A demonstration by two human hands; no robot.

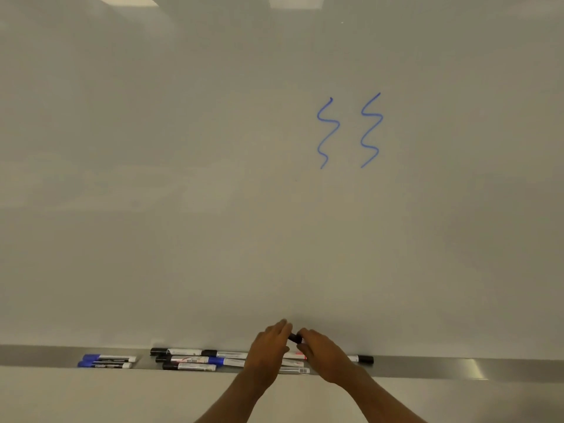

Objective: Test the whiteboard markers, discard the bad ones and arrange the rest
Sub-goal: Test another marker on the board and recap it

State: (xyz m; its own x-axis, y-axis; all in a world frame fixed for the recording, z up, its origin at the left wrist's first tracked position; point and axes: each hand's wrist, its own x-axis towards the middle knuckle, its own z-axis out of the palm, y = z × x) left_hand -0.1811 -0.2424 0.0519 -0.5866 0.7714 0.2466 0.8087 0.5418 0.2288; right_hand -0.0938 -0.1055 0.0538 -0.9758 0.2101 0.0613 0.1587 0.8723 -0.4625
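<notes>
Both my hands meet just above the metal marker tray point(427, 366), low in the middle of the view. My left hand point(268, 346) and my right hand point(320, 346) are closed on the two ends of a black marker point(295, 337), of which only a short dark piece shows between them. Two blue-capped markers point(106, 361) lie apart at the tray's left. A pile of several black, blue and red markers point(195, 359) lies in the tray's middle, partly hidden by my hands. Two blue squiggles point(351, 132) are drawn on the whiteboard point(183, 178).
One black-capped marker point(363, 359) sticks out to the right of my right hand. The tray runs on to the right edge of the view. A pale wall band lies below the tray.
</notes>
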